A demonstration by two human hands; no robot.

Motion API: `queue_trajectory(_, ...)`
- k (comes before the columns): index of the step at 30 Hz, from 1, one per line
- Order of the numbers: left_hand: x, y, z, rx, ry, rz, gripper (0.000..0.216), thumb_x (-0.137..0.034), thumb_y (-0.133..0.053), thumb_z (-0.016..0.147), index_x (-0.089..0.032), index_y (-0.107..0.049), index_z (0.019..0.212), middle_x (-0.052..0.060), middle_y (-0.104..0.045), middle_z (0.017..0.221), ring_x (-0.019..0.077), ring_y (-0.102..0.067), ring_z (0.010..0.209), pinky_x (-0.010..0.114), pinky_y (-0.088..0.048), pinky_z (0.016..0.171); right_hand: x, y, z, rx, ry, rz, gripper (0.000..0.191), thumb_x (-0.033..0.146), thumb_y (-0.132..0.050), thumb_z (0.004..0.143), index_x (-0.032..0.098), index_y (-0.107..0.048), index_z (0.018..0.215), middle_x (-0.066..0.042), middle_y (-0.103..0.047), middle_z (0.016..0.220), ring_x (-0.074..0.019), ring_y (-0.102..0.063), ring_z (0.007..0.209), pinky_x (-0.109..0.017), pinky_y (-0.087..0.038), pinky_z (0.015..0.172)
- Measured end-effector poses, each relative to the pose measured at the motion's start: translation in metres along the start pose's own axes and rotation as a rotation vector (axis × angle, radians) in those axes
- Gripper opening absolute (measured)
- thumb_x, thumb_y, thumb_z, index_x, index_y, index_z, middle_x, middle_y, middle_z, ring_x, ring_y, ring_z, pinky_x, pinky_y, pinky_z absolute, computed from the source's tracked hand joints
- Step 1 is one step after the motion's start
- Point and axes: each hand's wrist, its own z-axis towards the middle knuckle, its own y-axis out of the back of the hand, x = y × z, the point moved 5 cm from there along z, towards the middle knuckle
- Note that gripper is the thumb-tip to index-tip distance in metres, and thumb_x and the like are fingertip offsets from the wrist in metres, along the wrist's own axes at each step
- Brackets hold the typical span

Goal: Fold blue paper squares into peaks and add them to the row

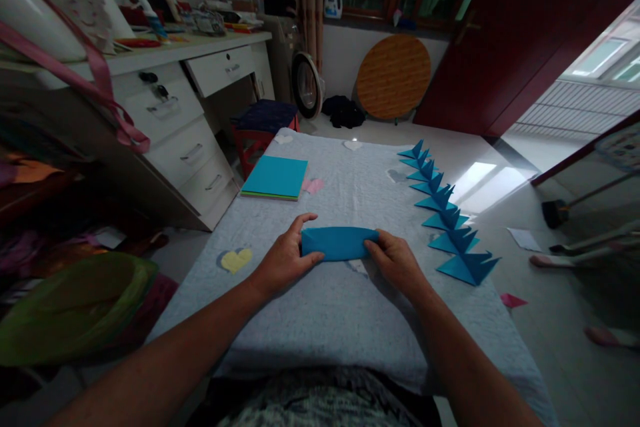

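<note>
A folded sheet of blue origami paper (343, 243) is stretched sideways between my two hands, just above the cloth-covered table (280, 333). My left hand (287, 250) grips its left end, thumb on the near face and index finger raised past the edge. At the right end, my right hand (395, 253) pinches the paper between thumb and fingers. To the right stands a row of several folded blue paper figures (443, 207) with pointed tips. A stack of square coloured paper (276, 177), blue on top, lies at the table's far left.
Left of the table are a green-lined bin (75, 307) and a white desk (175, 120) crowded with items. Behind stand a dark-topped stool (265, 115), an open washing machine (306, 83) and a round wooden board (394, 77). A pink paper piece (513, 301) lies at right.
</note>
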Motion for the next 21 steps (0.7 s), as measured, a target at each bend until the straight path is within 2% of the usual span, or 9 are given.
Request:
queue_trajectory(2,-0.001,0.000,-0.001,-0.025,-0.014,0.081,0.071,-0.027,-0.069,0.080,-0.023,-0.035,0.142,-0.009,-0.047,0.061,0.0122,-0.049,0.053,0.022,-0.033,0.053,-0.003,-0.001,0.000,-0.010,-0.026,-0.026,0.021,0.035,-0.048,0.089,0.020,-0.055,0.076,0.001,-0.058,0.066,-0.0159,-0.055,0.064,-0.028,-0.035,0.062)
queue_trajectory(6,-0.004,0.000,-0.001,-0.090,-0.048,0.262,0.060,-0.028,-0.059,0.089,-0.021,-0.035,0.143,-0.006,-0.054,0.065,0.0151,-0.056,0.058,0.024,-0.039,0.059,-0.005,-0.003,0.002,-0.030,-0.095,-0.099,0.018,0.033,-0.051,0.085,0.021,-0.050,0.072,0.002,-0.055,0.063,-0.0159,-0.053,0.062,-0.027,-0.032,0.060)
queue_trajectory(8,-0.005,-0.002,-0.001,-0.095,-0.061,0.375,0.052,-0.028,-0.055,0.092,-0.021,-0.039,0.141,-0.002,-0.062,0.072,0.0176,-0.061,0.065,0.027,-0.043,0.064,-0.004,-0.004,0.003,-0.031,-0.123,-0.125,0.015,0.032,-0.052,0.085,0.021,-0.053,0.074,0.001,-0.058,0.066,-0.0164,-0.055,0.064,-0.027,-0.033,0.061)
queue_trajectory(10,-0.005,-0.005,0.000,-0.078,-0.094,0.463,0.044,-0.026,-0.053,0.093,-0.022,-0.047,0.137,0.003,-0.070,0.088,0.0204,-0.067,0.077,0.030,-0.048,0.073,-0.003,-0.005,0.003,-0.037,-0.155,-0.136,0.011,0.031,-0.053,0.084,0.021,-0.057,0.084,0.000,-0.060,0.068,-0.0171,-0.056,0.065,-0.027,-0.034,0.061)
queue_trajectory(13,-0.005,-0.010,0.000,-0.045,-0.162,0.560,0.032,-0.024,-0.051,0.095,-0.023,-0.061,0.125,0.007,-0.072,0.110,0.0235,-0.068,0.096,0.034,-0.050,0.086,-0.003,-0.007,0.003,-0.060,-0.185,-0.151,0.033,0.029,-0.054,0.084,0.018,-0.055,0.115,0.002,-0.060,0.067,-0.0182,-0.056,0.063,-0.028,-0.034,0.061)
queue_trajectory(15,-0.004,-0.011,0.000,-0.026,-0.182,0.635,0.026,-0.025,-0.051,0.096,-0.022,-0.068,0.116,0.007,-0.073,0.107,0.0244,-0.068,0.097,0.035,-0.051,0.087,-0.003,-0.007,0.002,-0.073,-0.181,-0.172,0.048,0.028,-0.054,0.083,0.015,-0.047,0.129,0.002,-0.061,0.069,-0.0188,-0.056,0.064,-0.028,-0.036,0.063)
queue_trajectory(18,-0.004,-0.013,0.000,-0.012,-0.181,0.728,0.025,-0.027,-0.051,0.097,-0.022,-0.071,0.111,0.007,-0.073,0.098,0.0236,-0.069,0.092,0.034,-0.052,0.083,-0.005,-0.008,0.002,-0.075,-0.166,-0.212,0.052,0.028,-0.054,0.083,0.014,-0.046,0.132,0.001,-0.063,0.072,-0.0194,-0.058,0.066,-0.029,-0.037,0.066)
queue_trajectory(21,-0.006,-0.013,0.000,-0.008,-0.170,0.768,0.026,-0.027,-0.051,0.098,-0.022,-0.071,0.114,0.007,-0.073,0.099,0.0233,-0.069,0.092,0.033,-0.052,0.082,-0.005,-0.008,0.002,-0.074,-0.151,-0.237,0.050,0.028,-0.053,0.084,0.015,-0.046,0.131,0.000,-0.064,0.073,-0.0201,-0.059,0.067,-0.029,-0.036,0.065)
